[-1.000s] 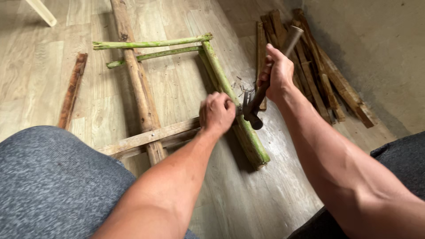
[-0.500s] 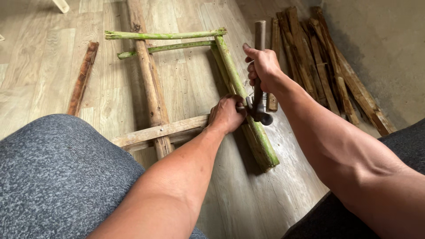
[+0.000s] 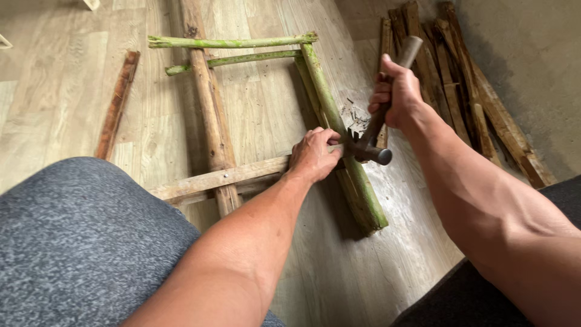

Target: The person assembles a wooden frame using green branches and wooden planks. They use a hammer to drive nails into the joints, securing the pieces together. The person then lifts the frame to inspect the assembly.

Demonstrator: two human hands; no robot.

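Observation:
On a wood-look floor lies a rough frame of green bamboo poles (image 3: 339,130) and weathered wooden slats (image 3: 209,115). My right hand (image 3: 396,91) grips the handle of a claw hammer (image 3: 372,148), its dark head low over the joint where a flat slat (image 3: 224,178) meets the thick green pole. My left hand (image 3: 315,154) presses down at that joint, fingers pinched right beside the hammer head; whether they hold a nail is hidden.
A heap of old wooden slats (image 3: 466,91) lies against the grey wall at the right. A single loose reddish strip (image 3: 118,103) lies at the left. My grey-clad knee (image 3: 85,242) fills the lower left.
The hammer went from raised to down on the joint, and now its handle tilts up again with the head just above the pole. My left hand has stayed at the joint.

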